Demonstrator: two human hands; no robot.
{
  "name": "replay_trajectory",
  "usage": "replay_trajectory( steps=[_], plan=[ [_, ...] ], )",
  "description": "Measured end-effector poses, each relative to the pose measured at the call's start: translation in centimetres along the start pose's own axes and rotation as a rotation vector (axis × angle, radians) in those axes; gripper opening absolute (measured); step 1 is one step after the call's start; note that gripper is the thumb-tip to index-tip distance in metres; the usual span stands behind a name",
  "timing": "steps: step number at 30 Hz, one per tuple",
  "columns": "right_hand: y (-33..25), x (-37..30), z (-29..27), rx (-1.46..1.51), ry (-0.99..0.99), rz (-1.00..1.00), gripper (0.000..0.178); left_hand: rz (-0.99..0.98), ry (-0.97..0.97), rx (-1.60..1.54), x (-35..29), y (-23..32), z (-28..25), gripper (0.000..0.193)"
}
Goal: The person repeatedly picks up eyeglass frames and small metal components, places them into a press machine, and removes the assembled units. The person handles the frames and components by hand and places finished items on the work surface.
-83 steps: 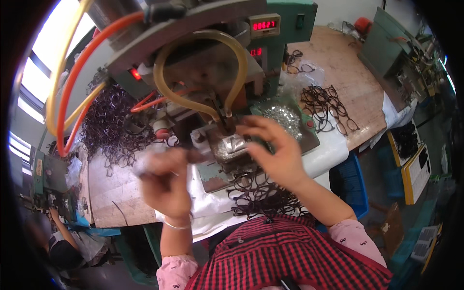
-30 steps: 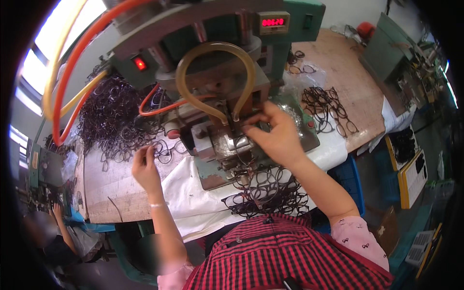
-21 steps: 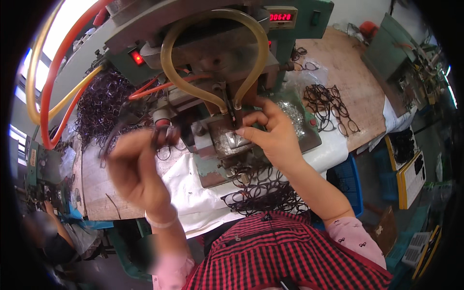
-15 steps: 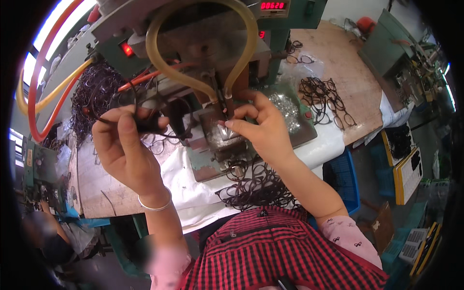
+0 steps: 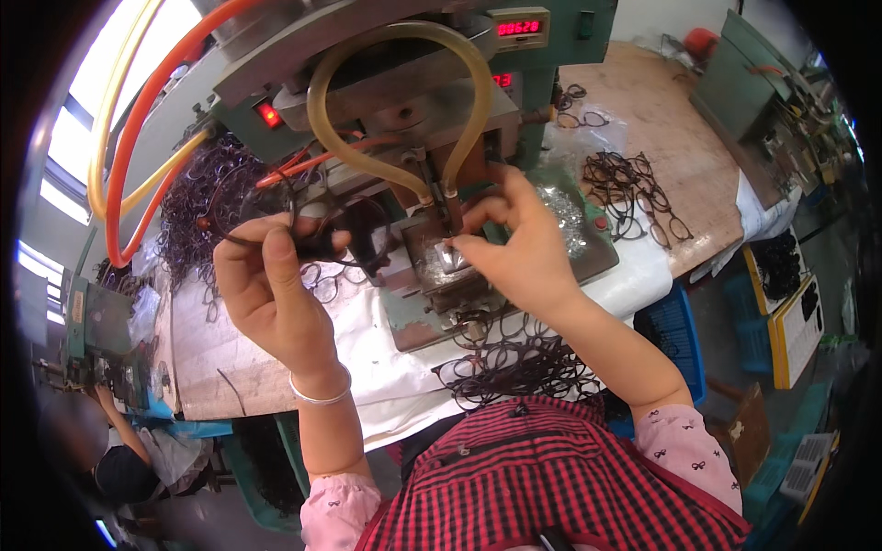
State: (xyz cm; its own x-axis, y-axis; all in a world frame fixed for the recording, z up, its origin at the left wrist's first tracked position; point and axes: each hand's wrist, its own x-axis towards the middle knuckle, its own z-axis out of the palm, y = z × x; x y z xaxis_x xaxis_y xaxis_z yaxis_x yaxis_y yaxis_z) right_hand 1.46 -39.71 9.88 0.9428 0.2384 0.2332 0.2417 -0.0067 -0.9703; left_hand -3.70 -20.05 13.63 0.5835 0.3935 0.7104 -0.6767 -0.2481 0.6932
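Observation:
My left hand (image 5: pixel 276 289), fingers closed, holds a dark eyeglass frame (image 5: pixel 317 246) up at the left side of a green press machine (image 5: pixel 400 115). Under the press head, beside the narrow upright tool (image 5: pixel 452 213), is my right hand (image 5: pixel 533 253). Its thumb and index finger meet in a pinch over the small metal fixture (image 5: pixel 441 262). What the pinch holds is too small to make out. A heap of tiny shiny silvery parts (image 5: pixel 562 216) lies on the machine bed just right of this hand.
Dark eyeglass frames (image 5: pixel 519 367) are piled in front of the machine, with another group (image 5: pixel 634 188) to the right and a big tangled heap (image 5: pixel 197 216) at the left. A yellowish hose (image 5: pixel 317 87) loops before the press head. A blue crate (image 5: pixel 675 335) stands below the table's right side.
The whole view has shifted, so the machine and both hands appear further right. Both hands keep nearly the same places at the machine; the left still holds the eyeglass frame.

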Motion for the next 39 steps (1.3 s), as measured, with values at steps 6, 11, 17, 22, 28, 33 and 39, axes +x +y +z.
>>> replay_trajectory(
  steps=[6, 11, 17, 22, 28, 33, 39],
  plan=[
    [-0.4, -1.5, -0.6, 0.277, -0.051, 0.224, 0.061, -0.076, -0.053, -0.060, -2.3, 0.8, 0.6, 0.006],
    [0.6, -0.6, 0.3, 0.116, -0.033, 0.073, 0.054, 0.097, -0.196, 0.043, -4.7, 1.3, 0.7, 0.010],
    [3.0, -1.1, -0.4, 0.067, 0.023, -0.035, 0.029, 0.094, -0.061, -0.007, -3.0, 3.4, -0.6, 0.020],
    [3.4, -1.5, 0.9, 0.265, 0.066, 0.020, 0.033, 0.008, 0.001, -0.146, -2.6, 3.4, 0.1, 0.015],
    [4.0, -1.6, 2.2, 0.415, 0.141, -0.010, 0.045, -0.020, 0.070, -0.161, -0.6, -0.5, 1.1, 0.010],
    [3.7, -1.7, 3.2, 0.534, 0.197, -0.034, 0.044, 0.002, 0.057, -0.123, -0.5, -0.6, 0.8, 0.009],
    [0.8, -3.5, 1.7, 0.387, 0.132, -0.033, 0.045, -0.040, 0.067, -0.034, -1.3, 0.7, 1.6, 0.007]
  ],
)
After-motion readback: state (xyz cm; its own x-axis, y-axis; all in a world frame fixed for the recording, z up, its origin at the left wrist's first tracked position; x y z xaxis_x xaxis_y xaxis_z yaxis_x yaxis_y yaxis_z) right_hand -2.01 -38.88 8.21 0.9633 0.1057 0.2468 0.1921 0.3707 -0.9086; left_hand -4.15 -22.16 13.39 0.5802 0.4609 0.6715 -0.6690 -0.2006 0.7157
